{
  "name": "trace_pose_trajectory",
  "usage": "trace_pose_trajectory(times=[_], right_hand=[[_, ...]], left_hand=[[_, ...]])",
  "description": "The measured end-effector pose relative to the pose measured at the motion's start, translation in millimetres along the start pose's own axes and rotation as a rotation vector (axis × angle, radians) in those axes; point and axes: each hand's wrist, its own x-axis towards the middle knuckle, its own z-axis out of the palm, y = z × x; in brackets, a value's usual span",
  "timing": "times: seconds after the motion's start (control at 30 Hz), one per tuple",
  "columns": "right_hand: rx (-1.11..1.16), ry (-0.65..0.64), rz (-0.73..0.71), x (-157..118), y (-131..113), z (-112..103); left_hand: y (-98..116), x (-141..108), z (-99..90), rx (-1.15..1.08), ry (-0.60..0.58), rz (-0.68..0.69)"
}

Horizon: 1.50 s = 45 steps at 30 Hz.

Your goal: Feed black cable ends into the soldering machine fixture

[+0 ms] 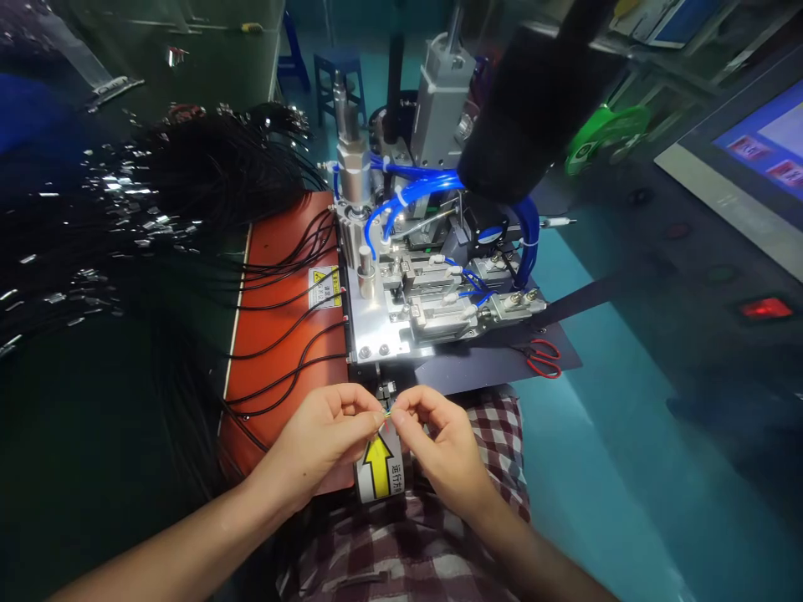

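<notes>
Nearest me, my left grip (381, 418) and right grip (394, 413) are pinched closed on thin coloured wires (387, 415), fingertips almost meeting. Just below both grips I see a yellow arrow label (379, 466). Beyond them stands the metal machine (432, 293) with blue tubes (414, 191); red-handled scissors (544, 359) lie to the right, and black cables (294, 368) cross the orange-red surface (269, 334) leftward.

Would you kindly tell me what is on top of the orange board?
Thin black cables and a yellow-and-white warning label show on the orange board; whatever lies under the black bundle at its far corner is hidden.
</notes>
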Motion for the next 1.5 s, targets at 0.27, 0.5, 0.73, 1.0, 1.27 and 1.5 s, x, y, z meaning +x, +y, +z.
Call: trace_pose_trajectory(times=[0.27,0.5,0.73,1.0,1.27,1.5], right_hand=[[-0.012,-0.025,-0.013,2.7,-4.0,-2.7],[0.058,-0.028,0.036,2.9,-0.8,-1.1],[0.127,-0.051,0.121,1.5,-1.9,-3.0],[0.208,0.002,0.167,2.3,-3.5,2.8],[0.243,-0.005,0.201,2.1,-3.8,2.6],[0.272,-0.003,0.231,1.9,-0.9,2.5]], left_hand=[[-4.2,0.0,-0.4,0.029,0.001,-0.008],[-5.2,-0.1,3.1,0.052,0.023,0.004],[-2.2,-1.6,3.6,0.001,0.030,0.004],[-2.3,-3.7,4.4,0.010,0.039,0.009],[-3.2,-3.5,5.6,0.015,0.047,-0.005],[-4.6,-3.9,5.3,-0.001,0.031,-0.012]])
